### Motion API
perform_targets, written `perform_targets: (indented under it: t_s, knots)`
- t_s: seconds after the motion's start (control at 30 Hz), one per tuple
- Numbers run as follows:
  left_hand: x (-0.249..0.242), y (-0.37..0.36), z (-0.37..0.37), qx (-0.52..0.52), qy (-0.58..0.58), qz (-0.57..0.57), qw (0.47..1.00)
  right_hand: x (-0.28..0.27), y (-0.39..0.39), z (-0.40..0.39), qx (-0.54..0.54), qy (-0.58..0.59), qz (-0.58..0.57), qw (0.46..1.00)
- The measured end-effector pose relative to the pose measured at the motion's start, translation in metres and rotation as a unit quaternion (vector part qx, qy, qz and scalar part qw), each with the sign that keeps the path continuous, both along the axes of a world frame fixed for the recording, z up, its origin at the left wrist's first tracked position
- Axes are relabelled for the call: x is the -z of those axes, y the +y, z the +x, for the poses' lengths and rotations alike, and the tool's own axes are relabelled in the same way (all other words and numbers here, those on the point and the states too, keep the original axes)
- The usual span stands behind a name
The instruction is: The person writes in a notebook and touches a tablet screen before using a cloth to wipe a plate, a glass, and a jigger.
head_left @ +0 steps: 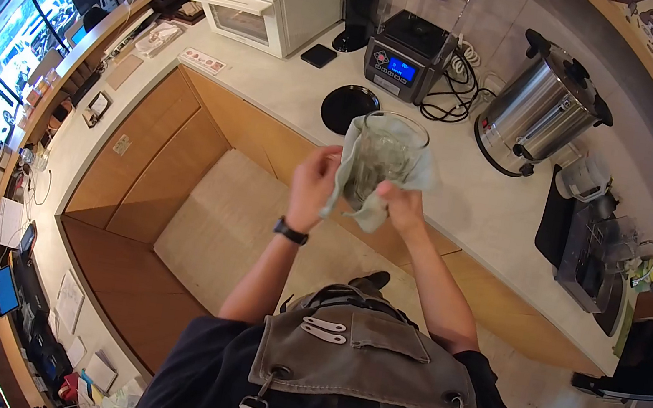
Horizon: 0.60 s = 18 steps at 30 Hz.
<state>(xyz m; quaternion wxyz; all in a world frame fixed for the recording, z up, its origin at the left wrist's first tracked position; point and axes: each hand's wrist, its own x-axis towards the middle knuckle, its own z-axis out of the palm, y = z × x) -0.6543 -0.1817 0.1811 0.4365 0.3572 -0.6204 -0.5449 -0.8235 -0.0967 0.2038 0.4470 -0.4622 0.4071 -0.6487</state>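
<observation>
A clear glass (388, 150) is wrapped in a pale green cloth (425, 168) above the counter's front edge. My right hand (400, 207) grips the glass through the cloth from below, thumb on the near side. On the left side, my left hand (315, 181) has its fingers closed at the cloth's edge; its fingertips are partly hidden behind the cloth. A black round plate (350, 110) lies on the counter just beyond the glass.
Along the counter (277, 83) stand a white oven (267, 5), a blender base (410, 56) with loose black cables, and a steel urn (539, 109). A dark rack (586, 255) with glassware is at the right. Wooden cabinets (157, 153) are on the left.
</observation>
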Motion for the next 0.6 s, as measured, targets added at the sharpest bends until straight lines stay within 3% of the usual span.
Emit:
perform_targets:
  t_s: [0.1, 0.13, 0.23, 0.33, 0.43, 0.53, 0.6]
  knots:
    - [-0.027, 0.007, 0.032, -0.161, 0.071, -0.072, 0.982, 0.015, -0.01, -0.003, -0.051, -0.138, -0.026, 0.989]
    - [-0.04, 0.012, 0.034, -0.103, 0.084, -0.079, 0.988, 0.015, -0.012, -0.002, -0.08, -0.101, -0.029, 0.991]
    - [-0.075, 0.033, 0.03, 0.033, 0.105, -0.098, 0.989, -0.012, -0.012, 0.02, -0.136, -0.173, -0.008, 0.976]
    - [-0.09, 0.034, 0.03, 0.113, 0.079, -0.117, 0.984, -0.03, -0.007, 0.041, -0.063, -0.153, 0.018, 0.986]
    - [-0.082, 0.026, 0.028, 0.195, 0.066, -0.062, 0.977, -0.033, -0.003, 0.037, -0.052, -0.134, 0.048, 0.988]
    - [-0.073, 0.031, 0.011, 0.119, -0.057, -0.271, 0.954, -0.03, -0.002, 0.019, -0.07, -0.199, 0.05, 0.976]
    - [-0.065, 0.044, -0.005, 0.044, -0.078, -0.31, 0.946, -0.035, 0.009, 0.022, 0.005, -0.23, 0.047, 0.972]
